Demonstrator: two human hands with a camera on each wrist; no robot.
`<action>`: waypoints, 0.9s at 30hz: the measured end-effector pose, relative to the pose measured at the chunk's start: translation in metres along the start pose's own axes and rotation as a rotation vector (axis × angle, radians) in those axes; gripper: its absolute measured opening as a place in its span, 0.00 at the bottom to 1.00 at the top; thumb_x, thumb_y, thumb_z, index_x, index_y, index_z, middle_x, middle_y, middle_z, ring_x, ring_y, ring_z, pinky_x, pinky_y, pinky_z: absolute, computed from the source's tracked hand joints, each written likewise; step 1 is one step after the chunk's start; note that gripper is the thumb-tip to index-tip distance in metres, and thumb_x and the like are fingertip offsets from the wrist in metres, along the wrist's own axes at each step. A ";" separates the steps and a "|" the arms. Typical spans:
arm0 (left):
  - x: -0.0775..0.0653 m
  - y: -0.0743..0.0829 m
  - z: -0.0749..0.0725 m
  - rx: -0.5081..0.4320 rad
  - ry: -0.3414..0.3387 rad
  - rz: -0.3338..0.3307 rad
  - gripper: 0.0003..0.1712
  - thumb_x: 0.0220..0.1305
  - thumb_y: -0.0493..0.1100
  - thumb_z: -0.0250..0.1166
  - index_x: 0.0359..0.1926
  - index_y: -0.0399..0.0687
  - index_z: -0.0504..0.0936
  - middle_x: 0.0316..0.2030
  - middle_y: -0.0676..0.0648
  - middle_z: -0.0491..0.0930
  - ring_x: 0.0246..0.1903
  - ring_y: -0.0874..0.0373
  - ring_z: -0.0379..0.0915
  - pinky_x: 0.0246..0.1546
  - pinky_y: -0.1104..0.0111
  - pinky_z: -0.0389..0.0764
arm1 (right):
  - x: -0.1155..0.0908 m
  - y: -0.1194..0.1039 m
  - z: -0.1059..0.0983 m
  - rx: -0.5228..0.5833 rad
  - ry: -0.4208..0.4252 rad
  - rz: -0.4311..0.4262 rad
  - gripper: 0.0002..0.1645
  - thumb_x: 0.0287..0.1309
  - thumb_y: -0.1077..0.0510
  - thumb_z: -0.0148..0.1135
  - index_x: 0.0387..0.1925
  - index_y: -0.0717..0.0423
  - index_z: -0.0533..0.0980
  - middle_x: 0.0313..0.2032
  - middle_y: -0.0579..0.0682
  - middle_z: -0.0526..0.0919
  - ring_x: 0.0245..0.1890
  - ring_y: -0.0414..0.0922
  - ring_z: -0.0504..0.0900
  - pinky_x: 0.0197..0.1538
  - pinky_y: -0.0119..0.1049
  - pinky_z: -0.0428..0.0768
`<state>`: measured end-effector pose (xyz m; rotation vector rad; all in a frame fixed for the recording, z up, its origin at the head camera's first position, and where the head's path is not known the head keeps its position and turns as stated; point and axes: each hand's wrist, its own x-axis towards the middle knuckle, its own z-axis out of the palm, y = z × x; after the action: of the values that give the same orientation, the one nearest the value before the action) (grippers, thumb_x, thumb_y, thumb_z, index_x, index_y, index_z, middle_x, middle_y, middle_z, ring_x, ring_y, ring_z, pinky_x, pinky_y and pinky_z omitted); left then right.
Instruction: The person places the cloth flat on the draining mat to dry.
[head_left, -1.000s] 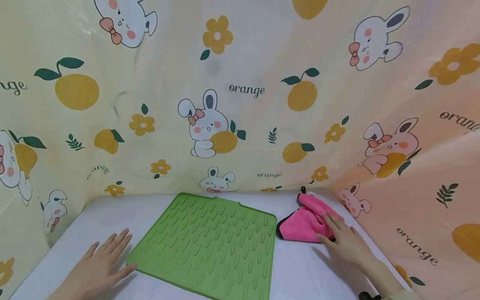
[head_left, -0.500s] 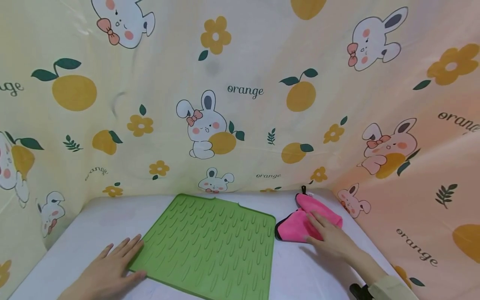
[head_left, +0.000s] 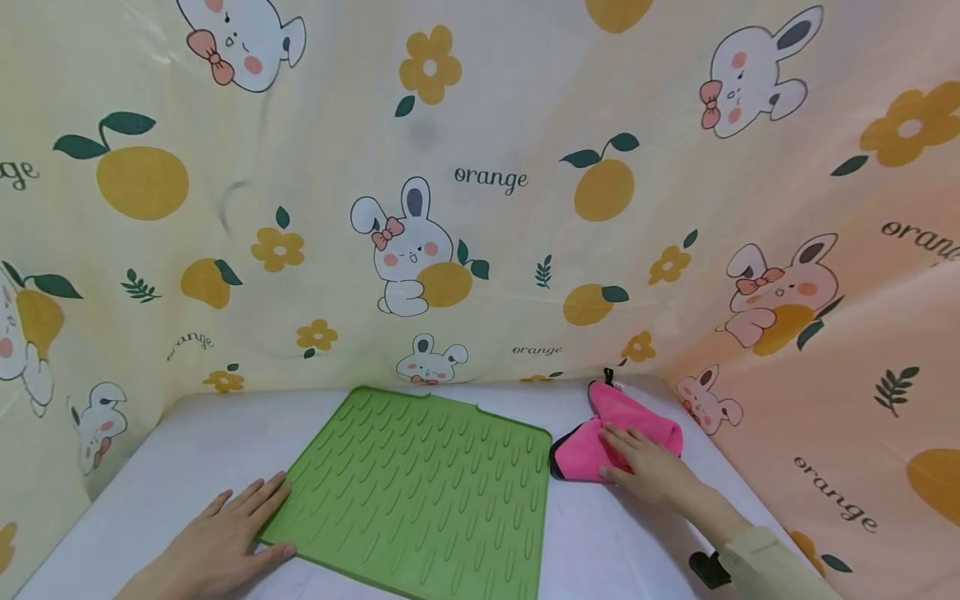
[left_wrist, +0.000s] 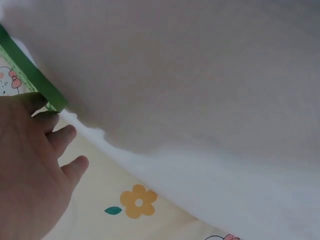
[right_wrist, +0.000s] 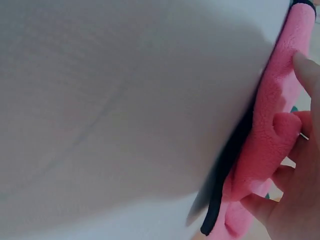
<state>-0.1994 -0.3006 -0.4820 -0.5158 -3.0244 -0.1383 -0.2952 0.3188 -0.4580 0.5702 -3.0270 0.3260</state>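
A green mat [head_left: 420,492] with rows of raised ridges lies flat on the white table. My left hand [head_left: 225,533] rests at its near left corner, fingers on the edge and thumb by the front rim. In the left wrist view, the fingertips of that hand [left_wrist: 35,160] meet the mat's thick rim [left_wrist: 35,75]. To the right of the mat is a crumpled pink cloth [head_left: 581,454] with black edging and a small hanging loop. My right hand [head_left: 660,475] lies on the cloth, fingers extended. In the right wrist view, the pink cloth [right_wrist: 265,155] bulges between thumb and fingers.
Behind and beside the table [head_left: 232,433] hangs a curtain [head_left: 510,250] printed with rabbits and oranges. A dark object [head_left: 707,570] sits by the right sleeve [head_left: 772,567].
My left hand has moved right and onto the mat's left edge. The right hand has slid left over the pink cloth, whose folds have shifted a little. The mat stays nearly still.
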 end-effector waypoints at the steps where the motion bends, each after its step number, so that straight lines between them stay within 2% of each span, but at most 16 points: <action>1: 0.000 0.000 0.000 -0.002 0.000 0.001 0.50 0.65 0.73 0.62 0.71 0.37 0.73 0.73 0.38 0.68 0.70 0.33 0.66 0.66 0.33 0.64 | 0.001 0.001 0.001 -0.006 -0.003 -0.004 0.44 0.67 0.38 0.66 0.75 0.55 0.68 0.75 0.61 0.66 0.72 0.73 0.61 0.64 0.73 0.69; 7: 0.000 0.001 0.001 -0.006 -0.008 -0.008 0.51 0.65 0.74 0.61 0.71 0.37 0.74 0.74 0.37 0.67 0.70 0.33 0.65 0.66 0.33 0.63 | 0.004 0.006 0.005 -0.042 0.027 -0.076 0.40 0.66 0.42 0.68 0.73 0.56 0.71 0.73 0.62 0.68 0.71 0.72 0.62 0.63 0.70 0.71; 12: 0.000 0.001 0.001 -0.012 -0.020 -0.008 0.51 0.65 0.74 0.61 0.70 0.37 0.74 0.74 0.37 0.67 0.70 0.33 0.65 0.66 0.32 0.63 | 0.008 0.014 0.010 -0.035 0.072 -0.136 0.33 0.66 0.45 0.70 0.68 0.54 0.77 0.70 0.62 0.70 0.69 0.70 0.63 0.62 0.68 0.75; 16: 0.000 0.001 -0.001 -0.024 -0.030 -0.008 0.50 0.66 0.73 0.61 0.71 0.37 0.73 0.74 0.37 0.67 0.70 0.33 0.65 0.66 0.32 0.63 | 0.011 0.017 0.013 0.016 0.131 -0.138 0.26 0.64 0.49 0.72 0.61 0.52 0.83 0.66 0.61 0.73 0.67 0.69 0.65 0.59 0.69 0.75; 21: 0.001 0.001 -0.001 -0.031 -0.033 -0.011 0.50 0.66 0.74 0.60 0.71 0.36 0.73 0.74 0.36 0.66 0.70 0.32 0.65 0.66 0.31 0.62 | 0.014 0.020 0.017 0.083 0.208 -0.141 0.18 0.61 0.57 0.75 0.53 0.54 0.87 0.61 0.60 0.77 0.63 0.66 0.68 0.58 0.67 0.75; 27: 0.000 0.001 0.001 -0.031 -0.028 -0.013 0.51 0.66 0.74 0.59 0.70 0.36 0.73 0.74 0.36 0.66 0.70 0.32 0.65 0.66 0.32 0.63 | 0.016 0.021 0.015 0.116 0.224 -0.130 0.16 0.58 0.61 0.76 0.50 0.55 0.88 0.58 0.58 0.79 0.61 0.62 0.70 0.57 0.62 0.78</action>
<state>-0.1993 -0.2997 -0.4829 -0.5041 -3.0580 -0.1803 -0.3181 0.3292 -0.4752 0.6844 -2.7549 0.5225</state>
